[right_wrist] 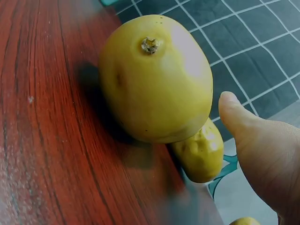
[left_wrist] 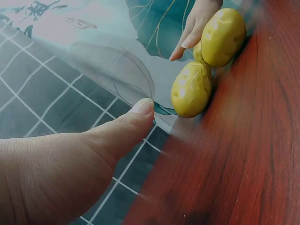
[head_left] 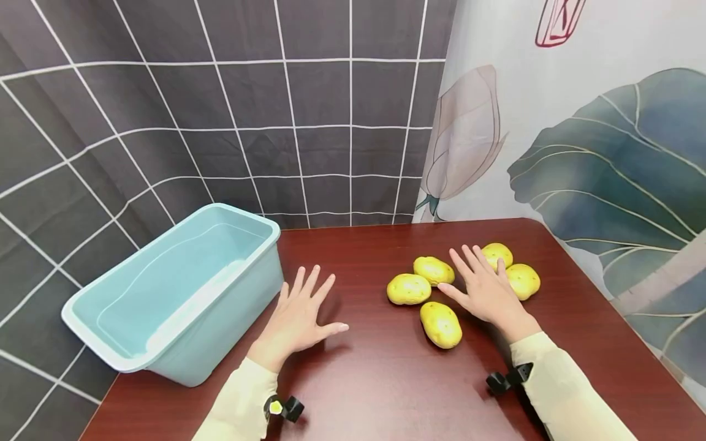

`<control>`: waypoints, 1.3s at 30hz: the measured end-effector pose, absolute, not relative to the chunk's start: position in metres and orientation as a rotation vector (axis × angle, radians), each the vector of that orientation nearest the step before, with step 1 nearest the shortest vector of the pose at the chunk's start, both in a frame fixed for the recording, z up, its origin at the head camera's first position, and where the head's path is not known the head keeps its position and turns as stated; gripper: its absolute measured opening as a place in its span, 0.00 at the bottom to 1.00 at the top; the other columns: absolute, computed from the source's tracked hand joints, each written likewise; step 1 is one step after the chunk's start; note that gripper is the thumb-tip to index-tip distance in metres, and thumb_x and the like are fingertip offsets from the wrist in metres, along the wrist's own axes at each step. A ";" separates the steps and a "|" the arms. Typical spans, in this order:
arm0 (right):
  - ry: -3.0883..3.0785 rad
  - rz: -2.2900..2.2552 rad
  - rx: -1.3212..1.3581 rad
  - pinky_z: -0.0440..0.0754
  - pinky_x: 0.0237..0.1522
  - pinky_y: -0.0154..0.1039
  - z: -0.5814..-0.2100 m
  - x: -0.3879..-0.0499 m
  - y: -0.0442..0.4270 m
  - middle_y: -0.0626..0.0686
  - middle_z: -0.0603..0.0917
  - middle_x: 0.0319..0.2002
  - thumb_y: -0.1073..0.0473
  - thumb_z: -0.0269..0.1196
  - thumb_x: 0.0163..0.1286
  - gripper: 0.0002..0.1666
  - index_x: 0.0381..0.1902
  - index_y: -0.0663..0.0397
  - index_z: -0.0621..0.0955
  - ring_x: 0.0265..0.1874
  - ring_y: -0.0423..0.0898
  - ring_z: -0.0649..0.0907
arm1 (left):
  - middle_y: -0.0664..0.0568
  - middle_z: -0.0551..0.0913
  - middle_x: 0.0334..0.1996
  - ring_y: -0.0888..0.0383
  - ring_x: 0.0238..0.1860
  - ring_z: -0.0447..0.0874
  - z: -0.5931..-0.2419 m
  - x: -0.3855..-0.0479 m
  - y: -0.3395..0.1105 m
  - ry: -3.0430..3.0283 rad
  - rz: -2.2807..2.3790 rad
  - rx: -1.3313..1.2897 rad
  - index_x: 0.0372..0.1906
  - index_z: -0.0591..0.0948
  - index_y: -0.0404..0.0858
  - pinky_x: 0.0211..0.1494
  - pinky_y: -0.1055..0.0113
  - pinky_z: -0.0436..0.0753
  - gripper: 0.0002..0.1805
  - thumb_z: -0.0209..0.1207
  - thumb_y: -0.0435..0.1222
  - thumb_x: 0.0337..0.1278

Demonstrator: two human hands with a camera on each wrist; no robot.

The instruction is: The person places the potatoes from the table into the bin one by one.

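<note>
Several yellow potato-like items lie on the right half of the table; in the head view one [head_left: 440, 325] is nearest the front, with two more [head_left: 409, 289] [head_left: 433, 271] behind it. My right hand [head_left: 488, 294], fingers spread, hovers between these and two others [head_left: 523, 282] [head_left: 497, 255], partly covering the rear one. My left hand [head_left: 298, 321] is held with fingers spread beside a light blue bin [head_left: 242, 306], holding nothing. In the right wrist view one yellow item [right_wrist: 157, 84] looms close by the thumb [right_wrist: 243, 126]. The left wrist view shows the left thumb [left_wrist: 122, 133] extended.
The reddish-brown table [head_left: 364, 380] meets a dark curtain with white grid lines [head_left: 320, 147] at the back. A pale curtain with leaf and flower prints [head_left: 607, 171] hangs at the right. The bin's raised rim stands at the table's left side.
</note>
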State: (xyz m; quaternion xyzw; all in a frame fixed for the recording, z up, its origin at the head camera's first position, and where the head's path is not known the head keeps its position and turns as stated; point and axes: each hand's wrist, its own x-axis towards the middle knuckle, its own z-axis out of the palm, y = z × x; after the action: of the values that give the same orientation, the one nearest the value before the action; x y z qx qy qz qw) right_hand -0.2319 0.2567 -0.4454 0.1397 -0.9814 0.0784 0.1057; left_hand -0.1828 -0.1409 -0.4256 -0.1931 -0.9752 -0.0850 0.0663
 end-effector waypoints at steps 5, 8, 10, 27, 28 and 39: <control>-2.895 0.234 0.425 0.40 0.63 0.73 -0.441 -0.231 0.254 0.61 0.55 0.74 0.21 0.45 0.62 0.54 0.76 0.47 0.57 0.73 0.60 0.50 | 0.47 0.49 0.76 0.41 0.75 0.38 -0.422 -0.178 -0.139 -2.921 -0.278 -0.600 0.75 0.57 0.55 0.68 0.36 0.52 0.53 0.52 0.75 0.44; -2.897 0.242 0.437 0.41 0.64 0.72 -0.438 -0.230 0.250 0.60 0.55 0.74 0.21 0.45 0.63 0.53 0.76 0.46 0.56 0.73 0.59 0.50 | 0.47 0.49 0.76 0.42 0.75 0.38 -0.417 -0.175 -0.138 -2.900 -0.284 -0.616 0.75 0.57 0.55 0.69 0.37 0.51 0.53 0.53 0.74 0.44; -2.906 0.252 0.443 0.40 0.64 0.72 -0.437 -0.229 0.248 0.60 0.54 0.74 0.21 0.45 0.63 0.53 0.76 0.45 0.55 0.74 0.59 0.49 | 0.47 0.49 0.76 0.41 0.75 0.39 -0.413 -0.173 -0.138 -2.892 -0.277 -0.630 0.75 0.57 0.54 0.69 0.37 0.52 0.54 0.52 0.75 0.44; -2.813 0.347 0.647 0.43 0.66 0.69 -0.404 -0.226 0.205 0.55 0.54 0.75 0.26 0.46 0.68 0.47 0.76 0.42 0.55 0.75 0.54 0.48 | 0.45 0.50 0.76 0.40 0.75 0.40 -0.373 -0.153 -0.158 -2.849 -0.153 -0.709 0.76 0.56 0.53 0.70 0.40 0.54 0.53 0.52 0.74 0.46; -2.810 0.351 0.663 0.43 0.66 0.68 -0.402 -0.226 0.201 0.55 0.54 0.75 0.26 0.46 0.68 0.47 0.76 0.42 0.55 0.75 0.53 0.48 | 0.45 0.50 0.76 0.40 0.75 0.41 -0.369 -0.151 -0.160 -2.842 -0.139 -0.719 0.76 0.56 0.52 0.69 0.40 0.55 0.53 0.52 0.73 0.46; -2.778 0.365 0.840 0.45 0.68 0.64 -0.384 -0.229 0.151 0.52 0.56 0.75 0.24 0.43 0.67 0.47 0.76 0.42 0.57 0.74 0.52 0.51 | 0.45 0.50 0.75 0.41 0.75 0.43 -0.331 -0.127 -0.192 -2.782 -0.002 -0.743 0.75 0.58 0.49 0.70 0.41 0.53 0.53 0.53 0.72 0.47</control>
State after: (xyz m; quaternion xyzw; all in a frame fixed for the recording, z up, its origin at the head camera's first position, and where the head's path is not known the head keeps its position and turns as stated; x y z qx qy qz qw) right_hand -0.2295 0.1511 -0.3840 0.2854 -0.9442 0.1241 0.1082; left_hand -0.1269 -0.1919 -0.3311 -0.2558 -0.9579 -0.0009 0.1305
